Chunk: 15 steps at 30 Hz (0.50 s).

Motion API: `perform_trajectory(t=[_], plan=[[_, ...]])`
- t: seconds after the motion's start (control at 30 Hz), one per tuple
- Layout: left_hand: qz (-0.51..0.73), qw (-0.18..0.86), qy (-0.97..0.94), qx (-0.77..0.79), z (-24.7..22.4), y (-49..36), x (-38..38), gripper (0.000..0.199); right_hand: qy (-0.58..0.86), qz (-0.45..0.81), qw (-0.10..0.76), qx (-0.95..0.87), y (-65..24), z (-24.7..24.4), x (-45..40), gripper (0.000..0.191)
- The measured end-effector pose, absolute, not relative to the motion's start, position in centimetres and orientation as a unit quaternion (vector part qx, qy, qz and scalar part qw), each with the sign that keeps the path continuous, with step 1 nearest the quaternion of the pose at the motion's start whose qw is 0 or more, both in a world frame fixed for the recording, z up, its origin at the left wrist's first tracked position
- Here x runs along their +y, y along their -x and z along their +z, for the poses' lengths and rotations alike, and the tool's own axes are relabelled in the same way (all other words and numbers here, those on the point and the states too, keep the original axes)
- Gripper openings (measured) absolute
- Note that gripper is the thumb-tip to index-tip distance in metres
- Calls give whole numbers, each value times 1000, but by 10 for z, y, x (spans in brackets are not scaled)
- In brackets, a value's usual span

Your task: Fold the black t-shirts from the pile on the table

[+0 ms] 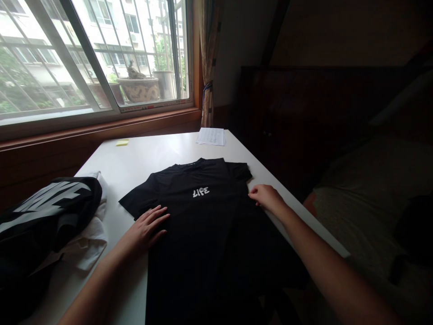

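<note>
Head view: camera is looking forward and down from wearer's head, facing along white table toward window at upper left. Left hand, right hand are showing nearer; black shirt is running out through lower edge.

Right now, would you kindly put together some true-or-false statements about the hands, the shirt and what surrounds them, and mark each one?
1. The left hand and the right hand both touch the black T-shirt. True.
2. The right hand covers the white print. False: it pinches the shirt's side edge, and the print is uncovered.
3. The white papers lie beyond the shirt's collar. True.
4. The yellow paper sits on the white papers. False: it lies apart from them, farther left.
5. Some piled clothing is left of the shirt. True.
6. The curtain is drawn across the window. False: it is gathered at the window's right side.
</note>
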<state>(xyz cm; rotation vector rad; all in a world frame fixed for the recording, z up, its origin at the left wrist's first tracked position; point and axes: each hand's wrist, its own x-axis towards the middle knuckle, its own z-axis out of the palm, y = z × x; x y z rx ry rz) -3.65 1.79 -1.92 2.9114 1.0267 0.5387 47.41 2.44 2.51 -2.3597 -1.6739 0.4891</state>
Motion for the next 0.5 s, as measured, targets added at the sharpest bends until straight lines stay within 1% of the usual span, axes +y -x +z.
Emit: perform_trajectory(t=[0.17, 0.27, 0.43, 0.5], plan=[[171, 4, -929, 328, -19, 36, 18, 50, 800, 89, 43, -591, -468, 28, 28, 8], [168, 4, -929, 330, -20, 36, 17, 50, 800, 47, 38, -597, -473, 28, 32, 9], [163, -1, -930, 330, -21, 36, 18, 49, 810, 84, 45, -579, -491, 25, 35, 15], [162, -4, -930, 330, -22, 36, 18, 49, 812, 78, 39, -577, -493, 23, 35, 16]])
